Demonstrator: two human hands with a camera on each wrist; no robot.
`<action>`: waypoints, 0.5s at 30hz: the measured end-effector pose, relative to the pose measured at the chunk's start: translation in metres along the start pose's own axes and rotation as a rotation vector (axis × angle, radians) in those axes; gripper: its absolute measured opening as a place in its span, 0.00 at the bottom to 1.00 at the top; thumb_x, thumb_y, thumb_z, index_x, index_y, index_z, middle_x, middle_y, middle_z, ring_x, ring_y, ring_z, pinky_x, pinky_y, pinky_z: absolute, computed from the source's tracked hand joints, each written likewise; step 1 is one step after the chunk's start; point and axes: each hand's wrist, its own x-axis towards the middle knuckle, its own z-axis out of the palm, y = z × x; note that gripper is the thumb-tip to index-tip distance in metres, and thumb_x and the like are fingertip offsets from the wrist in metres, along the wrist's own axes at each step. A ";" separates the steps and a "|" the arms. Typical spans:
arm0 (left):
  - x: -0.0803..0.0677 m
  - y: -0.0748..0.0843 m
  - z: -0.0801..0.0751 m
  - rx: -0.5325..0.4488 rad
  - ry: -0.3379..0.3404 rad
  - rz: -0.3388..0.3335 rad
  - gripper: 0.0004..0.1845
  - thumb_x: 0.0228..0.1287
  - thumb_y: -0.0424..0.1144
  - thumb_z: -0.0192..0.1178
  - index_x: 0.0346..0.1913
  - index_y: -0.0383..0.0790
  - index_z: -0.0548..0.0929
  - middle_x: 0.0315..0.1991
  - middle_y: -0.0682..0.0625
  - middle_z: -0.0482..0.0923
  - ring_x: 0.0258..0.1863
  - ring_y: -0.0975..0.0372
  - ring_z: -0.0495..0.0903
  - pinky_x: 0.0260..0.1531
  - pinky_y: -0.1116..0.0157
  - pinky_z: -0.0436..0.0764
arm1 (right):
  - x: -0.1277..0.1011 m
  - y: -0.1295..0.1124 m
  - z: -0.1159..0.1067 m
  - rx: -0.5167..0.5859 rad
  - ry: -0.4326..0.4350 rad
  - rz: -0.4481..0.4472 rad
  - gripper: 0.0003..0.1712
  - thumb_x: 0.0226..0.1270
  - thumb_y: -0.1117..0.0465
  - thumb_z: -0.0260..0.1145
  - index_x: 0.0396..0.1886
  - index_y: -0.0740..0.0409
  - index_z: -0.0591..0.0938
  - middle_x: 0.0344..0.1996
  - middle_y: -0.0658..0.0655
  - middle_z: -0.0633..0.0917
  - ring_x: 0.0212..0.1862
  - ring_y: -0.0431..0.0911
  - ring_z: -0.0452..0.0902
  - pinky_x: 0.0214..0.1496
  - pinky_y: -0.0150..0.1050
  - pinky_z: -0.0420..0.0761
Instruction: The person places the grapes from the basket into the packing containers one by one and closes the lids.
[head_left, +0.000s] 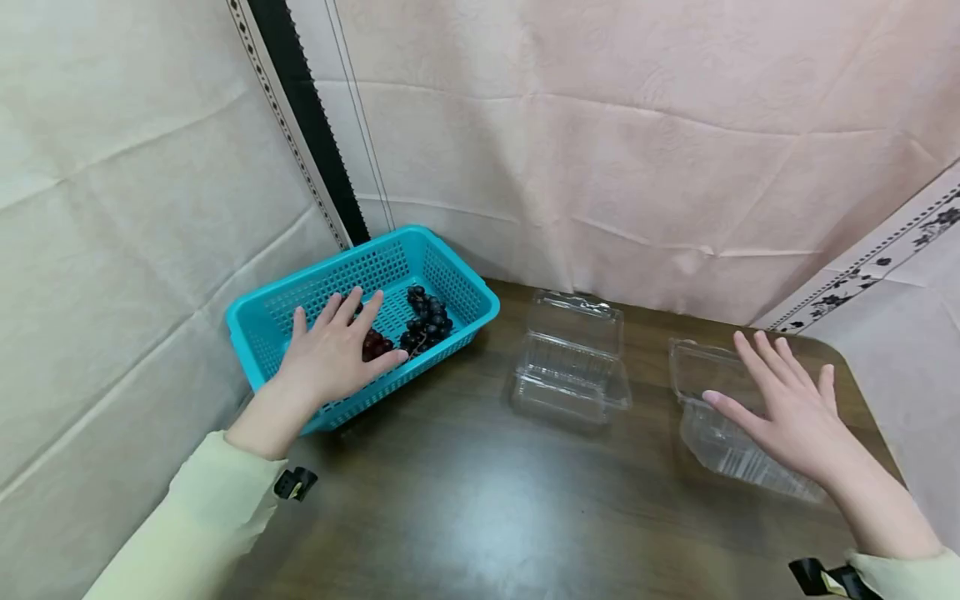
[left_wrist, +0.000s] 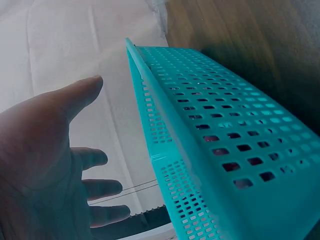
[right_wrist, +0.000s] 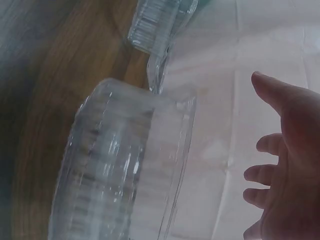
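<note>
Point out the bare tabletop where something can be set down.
Free: the near table in front of both clear boxes, between the two sleeves, and a strip between the teal basket and the middle clamshell. Crowded: the right edge, where the right hand hovers over the second clamshell, and the basket under the left hand.

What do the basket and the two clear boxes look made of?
Basket: likely moulded plastic, uniform teal with a regular perforated grid. Boxes: probably thin clear plastic, glossy, with ribbed walls that the brown table shows through.
</note>
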 end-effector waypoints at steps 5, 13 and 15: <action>0.002 -0.001 -0.003 0.001 -0.010 0.004 0.56 0.71 0.77 0.51 0.89 0.50 0.45 0.88 0.37 0.40 0.85 0.35 0.42 0.74 0.24 0.37 | 0.007 -0.010 0.002 0.024 -0.006 -0.020 0.56 0.79 0.38 0.65 0.90 0.53 0.45 0.85 0.73 0.47 0.86 0.68 0.32 0.73 0.73 0.13; 0.002 -0.005 -0.010 0.006 -0.016 0.024 0.55 0.72 0.76 0.52 0.89 0.49 0.46 0.87 0.35 0.42 0.84 0.34 0.44 0.74 0.23 0.38 | 0.019 -0.029 0.010 0.061 -0.015 -0.071 0.54 0.79 0.40 0.65 0.89 0.58 0.49 0.83 0.76 0.53 0.85 0.70 0.39 0.77 0.76 0.25; 0.003 -0.006 -0.011 0.011 -0.022 0.027 0.55 0.72 0.76 0.51 0.89 0.49 0.45 0.87 0.35 0.42 0.84 0.34 0.44 0.73 0.23 0.38 | 0.022 -0.035 0.013 0.080 -0.031 -0.084 0.54 0.79 0.40 0.65 0.88 0.59 0.49 0.83 0.76 0.54 0.85 0.71 0.41 0.79 0.75 0.29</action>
